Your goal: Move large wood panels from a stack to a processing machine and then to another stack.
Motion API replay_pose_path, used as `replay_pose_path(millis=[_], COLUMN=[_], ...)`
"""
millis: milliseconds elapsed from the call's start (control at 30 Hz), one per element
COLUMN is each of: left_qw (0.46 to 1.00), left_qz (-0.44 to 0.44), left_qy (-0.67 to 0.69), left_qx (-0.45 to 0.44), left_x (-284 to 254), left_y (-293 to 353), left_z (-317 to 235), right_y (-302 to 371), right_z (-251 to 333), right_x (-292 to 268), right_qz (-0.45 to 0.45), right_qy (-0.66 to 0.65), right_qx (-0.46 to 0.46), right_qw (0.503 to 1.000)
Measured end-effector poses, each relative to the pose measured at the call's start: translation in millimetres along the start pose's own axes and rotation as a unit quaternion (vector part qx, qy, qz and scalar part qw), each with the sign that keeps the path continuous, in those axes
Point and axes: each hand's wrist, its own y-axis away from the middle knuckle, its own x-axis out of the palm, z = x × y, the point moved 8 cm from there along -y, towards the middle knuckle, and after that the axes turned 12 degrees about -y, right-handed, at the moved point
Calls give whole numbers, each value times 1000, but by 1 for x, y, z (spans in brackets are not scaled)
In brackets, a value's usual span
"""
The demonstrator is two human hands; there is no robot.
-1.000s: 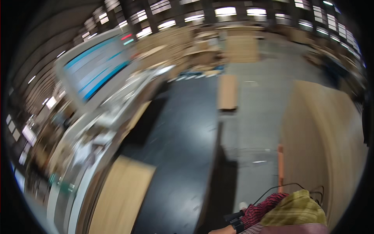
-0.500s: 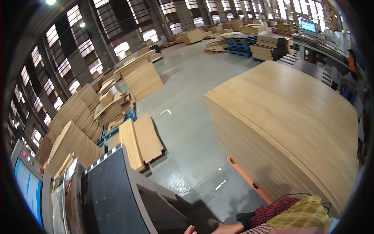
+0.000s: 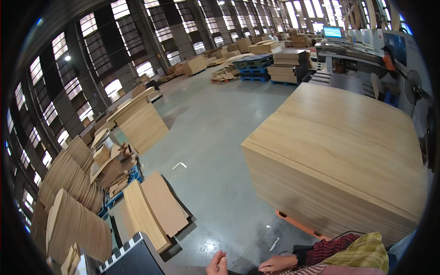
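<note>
Both hands are seen at the lower edge: the left hand [image 3: 217,265] is open with fingers raised, nothing held; the right hand [image 3: 278,264] is loosely curled, empty. A machine edge [image 3: 133,257] lies just left; a plywood stack [image 3: 341,151] stands right.

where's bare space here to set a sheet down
The top of the big board stack is bare. The grey floor is open between that stack and the leaning boards. It is crowded at left, round the fanned sheet piles, and by both hands at the lower edge.
</note>
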Motion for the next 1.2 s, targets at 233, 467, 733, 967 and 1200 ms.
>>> replay_pose_path(millis=[233,467,733,967,1200], left_qw=[967,959,838,819,920], left_qz=[242,235,323,191,209], left_qy=[-80,17,-403,-93,-157], left_qx=[19,-159,-175,-534,-292], left_x=[78,79,-37,-93,-34], left_y=[-158,-299,-271,-369,-807], left_z=[16,209,540,597,442], right_y=[-88,-196,-298,-386,-433], right_z=[-20,85,129,142,224], right_x=[-119,-248,-373,-494,-637], right_qz=[-162,-155,-137,-194,-307], right_qy=[-11,-39,-39,-51,-121], right_qx=[-33,-132,-139,-168,-223], right_qw=[986,978,980,965,917])
